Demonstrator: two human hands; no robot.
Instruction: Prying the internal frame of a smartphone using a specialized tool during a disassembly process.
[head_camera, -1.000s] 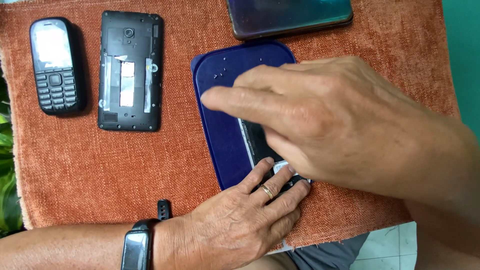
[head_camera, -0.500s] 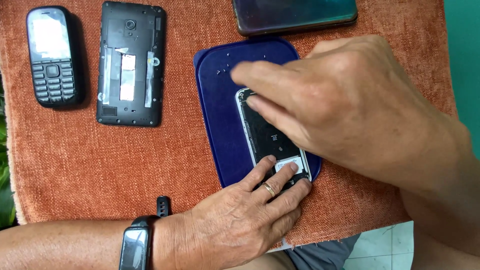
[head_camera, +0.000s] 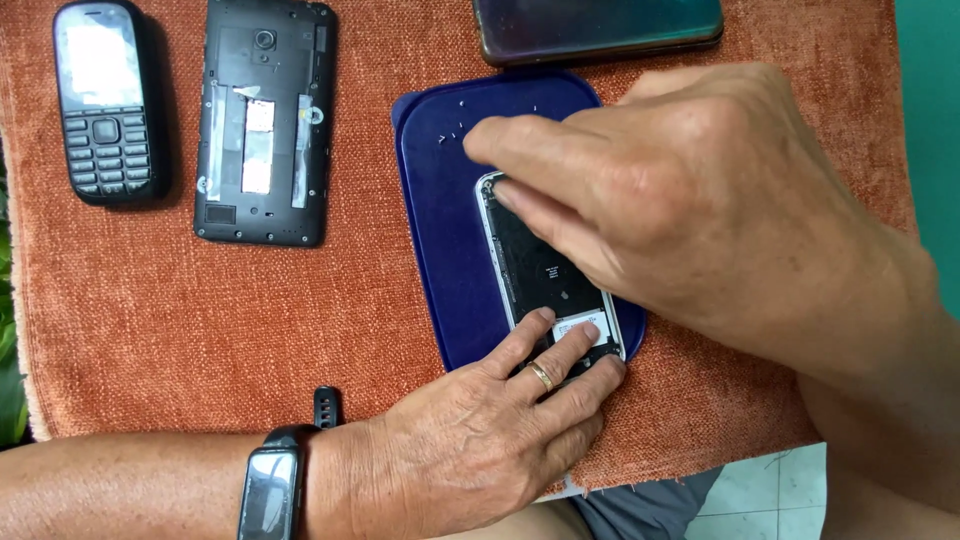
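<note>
An opened phone (head_camera: 545, 270) with its back off lies on a dark blue tray (head_camera: 440, 220) in the middle of the cloth. My left hand (head_camera: 490, 440), with a ring and a black wristband, presses its fingertips on the phone's near end. My right hand (head_camera: 680, 200) reaches over from the right, fingers on the phone's far end, hiding much of it. A few tiny screws (head_camera: 455, 130) lie on the tray's far part.
An orange woven cloth (head_camera: 150, 330) covers the table. On it lie a black keypad phone (head_camera: 105, 100) at far left, a black phone body with its back removed (head_camera: 262, 120) beside it, and a dark smartphone (head_camera: 598, 25) at the top edge.
My right hand has shifted to the right and up, uncovering more of the opened phone. The left hand has stayed pressed on the phone's near end.
</note>
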